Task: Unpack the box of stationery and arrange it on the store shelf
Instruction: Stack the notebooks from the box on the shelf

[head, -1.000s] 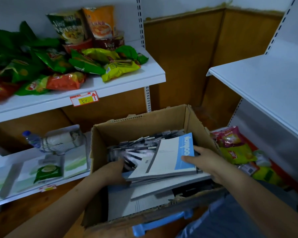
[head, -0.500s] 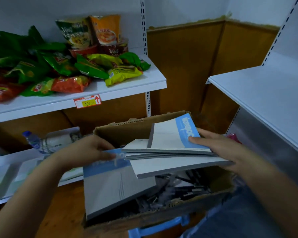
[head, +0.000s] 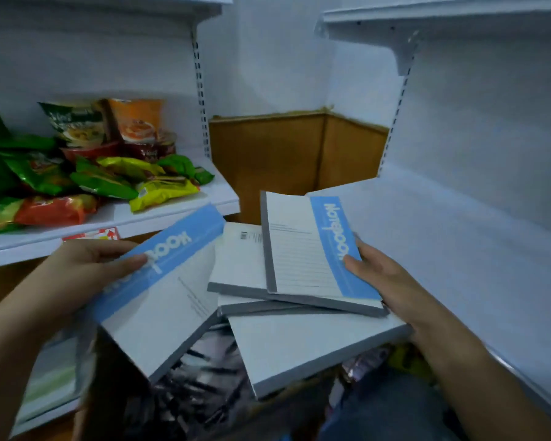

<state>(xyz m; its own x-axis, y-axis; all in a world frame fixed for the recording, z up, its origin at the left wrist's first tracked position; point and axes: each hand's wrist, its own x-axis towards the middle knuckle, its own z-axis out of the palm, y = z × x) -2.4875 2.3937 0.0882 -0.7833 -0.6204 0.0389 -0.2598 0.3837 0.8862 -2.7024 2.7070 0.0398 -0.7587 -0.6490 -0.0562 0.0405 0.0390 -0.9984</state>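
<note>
Outward from the fingers, then. Left hand point(head: 86, 265): thumb laid flat along the blue band of a single notebook point(head: 159, 294), remaining fingers hidden beneath the cover, so a pinch at one top corner, with the book tilted and its far edge hanging low. Right hand point(head: 385, 281): thumb pressed on the blue margin of the topmost book, other fingers curled underneath and out of sight, clamping a fanned stack of notebooks point(head: 299, 297) by one side only. Both loads held in the air above the cardboard box point(head: 115, 393), close to the bare white shelf point(head: 458, 249) on the right and not yet set down.

Probably light singly, noticeably heavier as a stack. Soft covers, likely smooth and prone to sliding over one another; already splayed at different angles, lowest book jutting well past the rest. Stiff enough across the gray spine, floppy toward the open edge. Best taken along the spine side, with fingers spread wide below and thumb on top; better yet, squared up against the shelf before release. Not fragile, though corners could bend if dropped. Dark, blurred items, perhaps pens point(head: 201, 383), left in the box below.
</note>
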